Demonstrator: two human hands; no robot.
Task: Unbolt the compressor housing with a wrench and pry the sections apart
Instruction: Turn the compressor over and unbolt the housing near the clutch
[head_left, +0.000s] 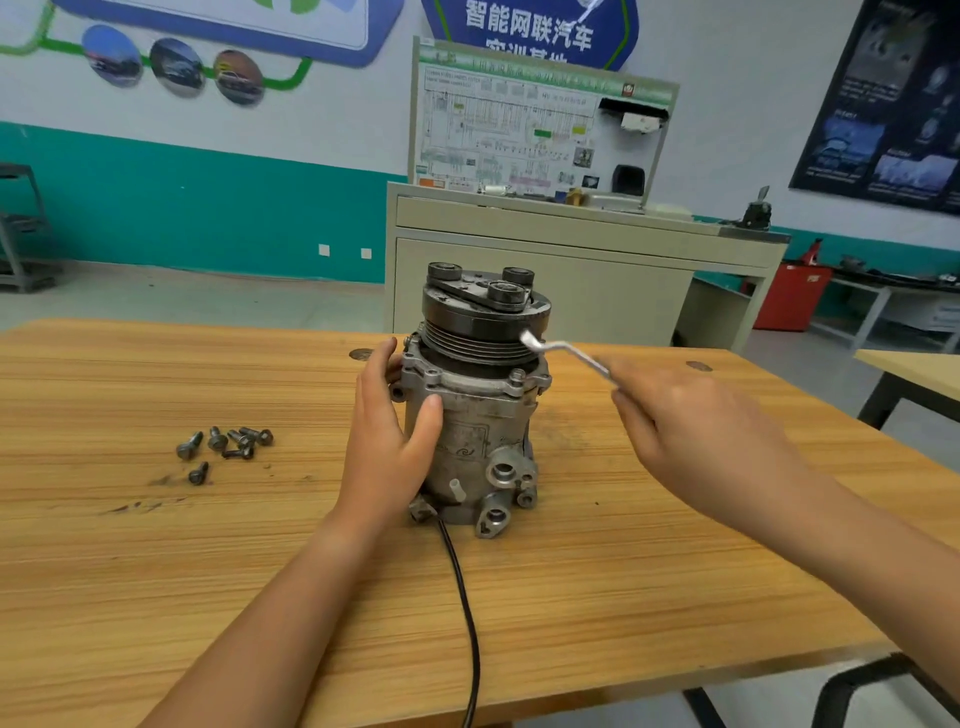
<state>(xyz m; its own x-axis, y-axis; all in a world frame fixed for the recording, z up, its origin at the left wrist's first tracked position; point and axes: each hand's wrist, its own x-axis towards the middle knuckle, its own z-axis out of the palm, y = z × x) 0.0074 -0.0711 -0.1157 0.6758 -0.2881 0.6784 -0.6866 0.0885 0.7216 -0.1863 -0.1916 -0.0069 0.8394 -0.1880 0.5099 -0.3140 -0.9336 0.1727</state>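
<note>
A grey metal compressor (475, 431) stands upright on the wooden table (156, 571), its black pulley and clutch (483, 306) on top. My left hand (387, 436) wraps around the left side of its housing. My right hand (691, 431) holds a silver bent wrench (566, 353), slightly blurred, whose tip reaches the pulley's right side just above the flange. One bolt (517, 376) sits in the flange's right ear. Several removed bolts (228, 447) lie loose on the table to the left.
A black cable (462, 597) runs from the compressor's base toward the table's near edge. Behind the table stands a beige training bench (545, 260) with a wiring board. A second table (914, 369) is at the right, a red cabinet (789, 296) farther back.
</note>
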